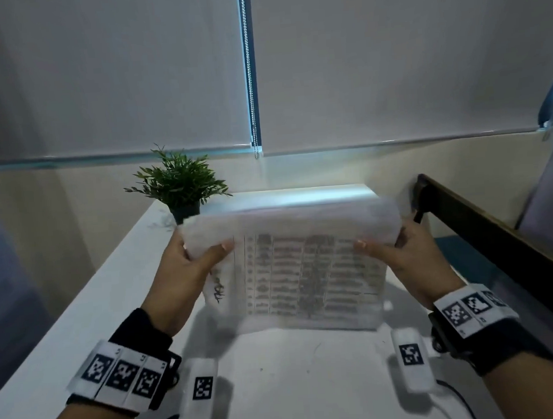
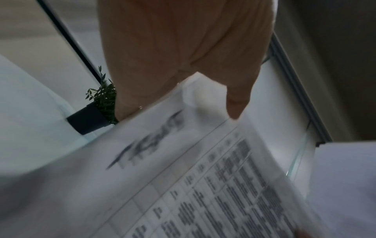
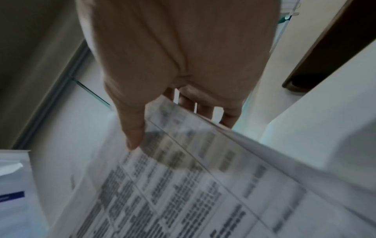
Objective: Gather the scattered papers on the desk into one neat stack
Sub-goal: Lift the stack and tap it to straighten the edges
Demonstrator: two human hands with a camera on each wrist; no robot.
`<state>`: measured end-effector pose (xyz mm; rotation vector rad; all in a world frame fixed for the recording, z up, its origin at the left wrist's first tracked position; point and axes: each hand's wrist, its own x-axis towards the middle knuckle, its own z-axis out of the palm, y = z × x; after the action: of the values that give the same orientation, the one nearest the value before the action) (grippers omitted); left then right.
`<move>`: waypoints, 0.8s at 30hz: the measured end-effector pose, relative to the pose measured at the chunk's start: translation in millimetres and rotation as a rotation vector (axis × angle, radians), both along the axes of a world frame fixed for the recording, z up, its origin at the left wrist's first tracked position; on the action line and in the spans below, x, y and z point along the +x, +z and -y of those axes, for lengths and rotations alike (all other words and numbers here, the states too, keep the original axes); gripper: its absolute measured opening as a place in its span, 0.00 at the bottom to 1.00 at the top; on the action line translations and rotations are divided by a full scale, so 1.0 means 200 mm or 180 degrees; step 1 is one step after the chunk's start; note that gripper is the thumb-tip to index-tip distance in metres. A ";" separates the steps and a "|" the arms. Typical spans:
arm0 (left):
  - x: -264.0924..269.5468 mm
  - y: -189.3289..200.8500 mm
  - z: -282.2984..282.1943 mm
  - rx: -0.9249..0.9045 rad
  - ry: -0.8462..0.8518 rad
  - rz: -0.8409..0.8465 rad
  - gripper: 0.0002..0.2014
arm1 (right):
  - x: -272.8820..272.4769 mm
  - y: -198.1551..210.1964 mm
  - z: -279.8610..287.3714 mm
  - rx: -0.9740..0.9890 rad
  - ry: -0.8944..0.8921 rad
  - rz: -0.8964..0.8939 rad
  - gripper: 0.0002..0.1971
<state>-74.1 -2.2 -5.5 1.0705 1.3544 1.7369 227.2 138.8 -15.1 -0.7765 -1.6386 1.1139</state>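
Observation:
A stack of papers (image 1: 301,269) with a printed table on its top sheet stands on its lower edge on the white desk (image 1: 279,387), tilted toward me and motion-blurred. My left hand (image 1: 194,259) grips its left side, thumb on the front and fingers behind. My right hand (image 1: 397,250) grips the right side the same way. In the left wrist view the thumb of my left hand (image 2: 236,103) presses on the papers (image 2: 183,177) near some handwriting. In the right wrist view my right hand (image 3: 138,128) pinches the papers (image 3: 173,185), with several fingers behind the edge.
A small green plant in a black pot (image 1: 180,189) stands at the desk's back left, just behind the stack. A dark wooden rail (image 1: 496,228) runs along the right. Window blinds (image 1: 389,56) hang behind. Cables (image 1: 458,399) trail on the desk near my wrists.

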 end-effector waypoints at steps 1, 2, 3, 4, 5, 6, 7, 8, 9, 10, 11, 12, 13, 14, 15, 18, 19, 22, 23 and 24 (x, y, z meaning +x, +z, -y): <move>0.01 -0.01 0.00 -0.0004 0.0032 0.0044 0.34 | 0.00 -0.03 0.00 -0.0038 -0.0018 -0.0020 0.19; 0.03 -0.02 0.00 -0.0010 0.0056 0.0033 0.32 | 0.00 -0.05 0.00 -0.0070 -0.0038 -0.0060 0.20; 0.05 -0.02 -0.01 -0.0013 0.0089 -0.0052 0.31 | 0.00 -0.06 0.01 -0.0098 -0.0060 -0.0101 0.19; 0.07 -0.02 -0.01 -0.0002 0.0149 -0.0202 0.29 | -0.01 -0.07 0.01 -0.0112 -0.0088 -0.0137 0.18; 0.09 -0.02 -0.03 0.0024 0.0232 -0.0384 0.27 | -0.02 -0.07 0.02 -0.0116 -0.0122 -0.0160 0.17; 0.10 -0.02 -0.04 0.0059 0.0324 -0.0547 0.25 | -0.03 -0.07 0.02 -0.0099 -0.0158 -0.0168 0.16; 0.11 -0.02 -0.04 0.0111 0.0406 -0.0653 0.23 | -0.04 -0.06 0.02 -0.0080 -0.0193 -0.0181 0.14; 0.12 -0.02 -0.05 0.0164 0.0472 -0.0712 0.21 | -0.04 -0.06 0.02 -0.0072 -0.0217 -0.0219 0.12; 0.12 -0.01 -0.05 0.0213 0.0519 -0.0738 0.21 | -0.04 -0.05 0.02 -0.0061 -0.0224 -0.0266 0.11; 0.12 -0.01 -0.05 0.0258 0.0552 -0.0732 0.21 | -0.04 -0.04 0.03 -0.0034 -0.0226 -0.0300 0.11; 0.12 -0.01 -0.05 0.0300 0.0550 -0.0690 0.23 | -0.03 -0.04 0.03 0.0015 -0.0228 -0.0310 0.12; 0.11 -0.02 -0.04 0.0342 0.0514 -0.0632 0.26 | -0.02 -0.03 0.04 0.0067 -0.0233 -0.0314 0.13; 0.11 -0.02 -0.03 0.0381 0.0463 -0.0589 0.29 | -0.02 -0.04 0.04 0.0092 -0.0236 -0.0343 0.14; 0.11 -0.03 -0.02 0.0409 0.0426 -0.0566 0.32 | -0.02 -0.04 0.05 0.0098 -0.0230 -0.0397 0.15; 0.12 -0.03 -0.02 0.0418 0.0396 -0.0553 0.34 | -0.02 -0.04 0.05 0.0097 -0.0205 -0.0453 0.17; 0.14 -0.03 -0.02 0.0483 0.0377 -0.0386 0.35 | -0.04 -0.04 0.08 0.0080 -0.0102 -0.0563 0.19; 0.15 -0.02 -0.03 0.0493 0.0387 -0.0322 0.33 | -0.04 -0.03 0.08 0.0089 -0.0070 -0.0587 0.19; 0.14 -0.05 -0.03 0.0358 0.0338 -0.0265 0.24 | -0.04 -0.04 0.08 0.0093 -0.0014 -0.0567 0.21; 0.14 -0.06 -0.03 0.0276 0.0309 -0.0277 0.22 | -0.03 -0.05 0.07 0.0077 -0.0006 -0.0548 0.24; 0.13 -0.08 -0.03 0.0191 0.0274 -0.0301 0.21 | -0.03 -0.05 0.06 0.0046 0.0011 -0.0537 0.26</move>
<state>-47.8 4.2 -20.8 1.1556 1.4332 1.8199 221.9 126.5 -26.0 -0.6524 -1.5053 1.1375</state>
